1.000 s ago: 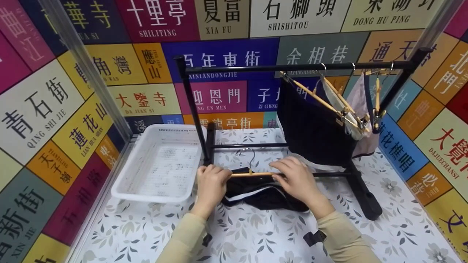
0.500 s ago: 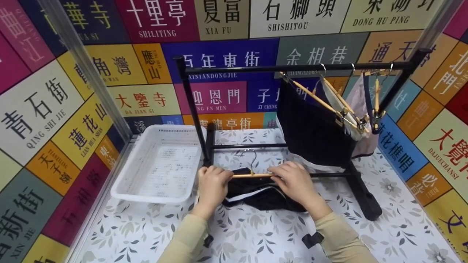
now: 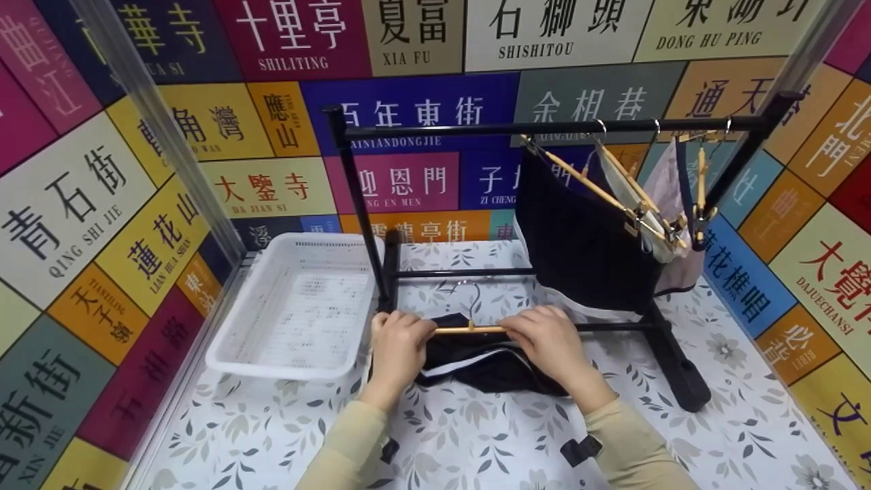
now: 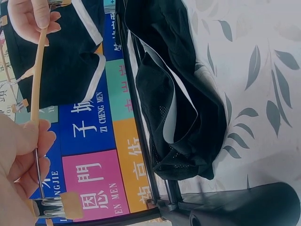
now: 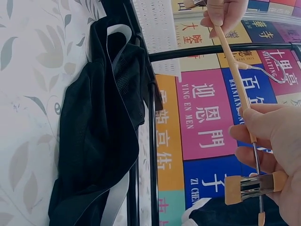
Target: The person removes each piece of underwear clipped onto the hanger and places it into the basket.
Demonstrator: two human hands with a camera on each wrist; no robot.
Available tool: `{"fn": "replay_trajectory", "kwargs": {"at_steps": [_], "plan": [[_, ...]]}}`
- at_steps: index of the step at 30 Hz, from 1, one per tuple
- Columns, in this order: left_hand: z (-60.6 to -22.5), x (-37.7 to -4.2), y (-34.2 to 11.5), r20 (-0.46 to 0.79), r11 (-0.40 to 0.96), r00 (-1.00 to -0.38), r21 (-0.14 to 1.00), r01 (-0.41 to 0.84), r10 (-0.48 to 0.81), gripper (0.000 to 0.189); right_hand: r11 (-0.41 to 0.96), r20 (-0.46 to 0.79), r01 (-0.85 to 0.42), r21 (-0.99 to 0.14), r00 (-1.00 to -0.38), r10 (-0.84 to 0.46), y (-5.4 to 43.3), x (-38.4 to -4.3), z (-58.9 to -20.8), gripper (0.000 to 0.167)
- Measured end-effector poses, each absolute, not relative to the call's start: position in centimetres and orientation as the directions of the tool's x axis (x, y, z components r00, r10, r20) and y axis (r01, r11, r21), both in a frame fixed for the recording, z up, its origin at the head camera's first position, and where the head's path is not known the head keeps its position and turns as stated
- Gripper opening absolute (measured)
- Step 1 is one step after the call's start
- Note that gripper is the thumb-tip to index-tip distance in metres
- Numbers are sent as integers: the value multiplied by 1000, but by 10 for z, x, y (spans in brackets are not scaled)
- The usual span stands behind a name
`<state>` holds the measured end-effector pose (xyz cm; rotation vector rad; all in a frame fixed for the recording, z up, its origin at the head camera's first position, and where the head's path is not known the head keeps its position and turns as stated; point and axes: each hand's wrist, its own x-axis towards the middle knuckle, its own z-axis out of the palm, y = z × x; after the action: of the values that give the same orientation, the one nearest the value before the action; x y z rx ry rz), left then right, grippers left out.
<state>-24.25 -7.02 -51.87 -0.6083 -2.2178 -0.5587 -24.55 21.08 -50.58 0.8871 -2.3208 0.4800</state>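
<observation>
A wooden clip hanger (image 3: 449,331) with a metal hook is held level between the two hands. My left hand (image 3: 400,347) grips one end of its bar, beside a metal clip (image 4: 49,207) that shows in the left wrist view. At the other end my right hand (image 3: 552,344) pinches the bar between thumb and fingers, close to the second clip (image 5: 249,187). Neither clip has cloth in it. Black shorts (image 3: 486,374) with white trim lie crumpled on the table below the hanger, their opening showing in both wrist views.
A black rack (image 3: 463,129) stands across the table. On its right side hang black shorts (image 3: 585,238) and lighter garments (image 3: 670,184) on similar hangers. A white plastic basket (image 3: 228,340) sits at the left, and lettered panels wall in the table.
The hanger has shifted slightly right with the left hand. My right hand has come a little lower, its fingers drawn in on the bar. The shorts below look almost the same.
</observation>
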Motion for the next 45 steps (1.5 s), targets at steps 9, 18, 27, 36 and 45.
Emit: {"fn": "replay_trajectory", "kwargs": {"at_steps": [9,18,27,36,45], "plan": [[-520,-245,-68,751,787,-606,196,586,264,6,727,665,-676,-123,-600,-445,214,-245,-509,17],[-511,-244,-65,728,767,-616,198,610,302,9,738,689,-660,-140,-600,-406,218,-245,-517,16],[-505,-239,-60,702,736,-623,209,644,346,13,781,652,-586,-215,-682,-332,230,-239,-525,14],[-521,-234,-48,661,710,-625,195,677,415,15,829,608,-490,-270,-754,-248,245,-234,-533,15],[-535,-234,-42,589,737,-692,226,637,417,15,860,581,-420,-290,-791,-190,254,-229,-540,16]]}}
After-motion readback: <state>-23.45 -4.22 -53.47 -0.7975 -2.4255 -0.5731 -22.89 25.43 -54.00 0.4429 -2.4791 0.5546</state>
